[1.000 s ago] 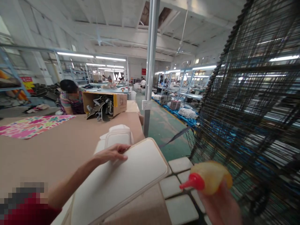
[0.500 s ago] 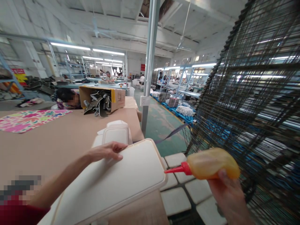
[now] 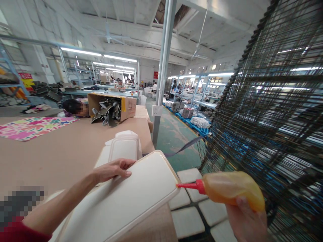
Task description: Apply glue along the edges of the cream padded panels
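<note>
A high, pale workshop hall with strip lights and a green floor opens before me. A metal post (image 3: 161, 80) rises just past the table's right edge, cutting across my view of the aisle, and a tall wire rack (image 3: 262, 107) screens much of my right side. Near the table's far edge a cardboard box (image 3: 128, 109) lies open toward me, full of dark, curved pieces; beside it a person's head (image 3: 72, 107) shows low. A floral cloth (image 3: 37, 128) covers part of the table's left side. White pads (image 3: 188, 222) lie in rows below, to the right of the brown table (image 3: 55, 154). The red sign (image 3: 155, 75) on the back wall is too small to read.

My left hand (image 3: 116, 170) is closed on the upper edge of the white panel (image 3: 131, 195), thumb on its face, at the table's right edge. My right hand (image 3: 246, 216) is wrapped round a yellow squeeze bottle (image 3: 234, 188), its red nozzle at the panel's right-hand edge, near the corner.
</note>
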### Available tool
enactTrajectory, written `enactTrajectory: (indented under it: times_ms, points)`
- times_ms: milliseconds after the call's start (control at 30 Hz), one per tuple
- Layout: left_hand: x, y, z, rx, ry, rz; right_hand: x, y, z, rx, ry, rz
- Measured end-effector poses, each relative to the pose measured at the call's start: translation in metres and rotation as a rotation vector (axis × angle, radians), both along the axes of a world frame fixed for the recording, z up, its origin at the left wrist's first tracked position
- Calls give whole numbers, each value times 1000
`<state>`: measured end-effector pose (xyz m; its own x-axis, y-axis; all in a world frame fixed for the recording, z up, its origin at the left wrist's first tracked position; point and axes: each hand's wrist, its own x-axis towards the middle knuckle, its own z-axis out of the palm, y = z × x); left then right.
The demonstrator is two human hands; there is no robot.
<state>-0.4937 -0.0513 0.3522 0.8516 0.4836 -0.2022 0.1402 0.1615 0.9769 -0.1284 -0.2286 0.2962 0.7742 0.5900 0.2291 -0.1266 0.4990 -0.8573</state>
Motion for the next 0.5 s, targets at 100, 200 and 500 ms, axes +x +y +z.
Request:
enactTrajectory:
  times_ms: [100, 200, 500]
  points:
    - [1, -3, -11, -38, -35, 14, -9, -1, 11, 22, 7, -4]
    - [4, -4, -19, -60, -66, 37, -17, -1, 19, 24, 36, -45]
    - [13, -9, -27, -112, -100, 92, -15, -2, 1, 36, -85, -58]
